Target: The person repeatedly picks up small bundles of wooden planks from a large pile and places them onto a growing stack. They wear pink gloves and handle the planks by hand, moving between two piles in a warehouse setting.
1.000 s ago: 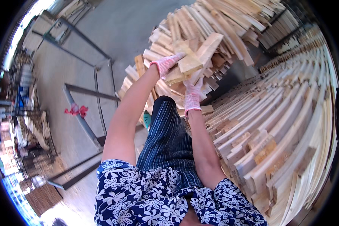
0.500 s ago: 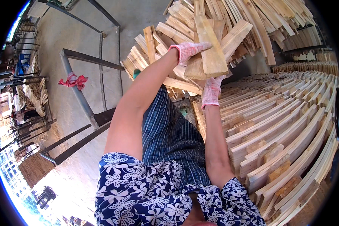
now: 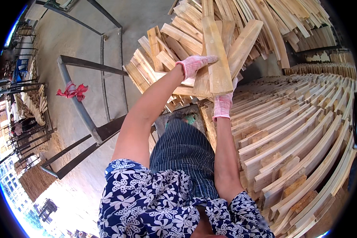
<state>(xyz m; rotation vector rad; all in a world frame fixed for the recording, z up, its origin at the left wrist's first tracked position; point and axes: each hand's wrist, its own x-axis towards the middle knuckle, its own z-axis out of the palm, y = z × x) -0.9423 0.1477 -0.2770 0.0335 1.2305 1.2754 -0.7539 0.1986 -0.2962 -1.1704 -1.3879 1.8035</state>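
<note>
Both my hands wear pink-and-white knitted gloves and hold a small bunch of wooden boards in front of me. The uppermost wooden board [image 3: 219, 65] stretches away from me, with another board [image 3: 201, 84] under it and a third board [image 3: 245, 45] fanned out to the right. My left hand [image 3: 193, 66] grips the bunch from its left side, thumb laid over the top board. At the near end, my right hand [image 3: 223, 104] is wrapped round the boards from below and the right; most of its fingers are hidden.
Loose boards [image 3: 182, 33] lie heaped beyond my hands. Long rows of stacked boards [image 3: 289, 119] fill the right side. At left stands a metal frame [image 3: 79, 105] with a red cloth [image 3: 73, 91] tied on. A dark stool-like surface [image 3: 192, 113] sits past my knees.
The bunch of boards has come slightly nearer to me and turned a little straighter, both hands still on it. My leg has drawn back, uncovering more of the dark surface.
</note>
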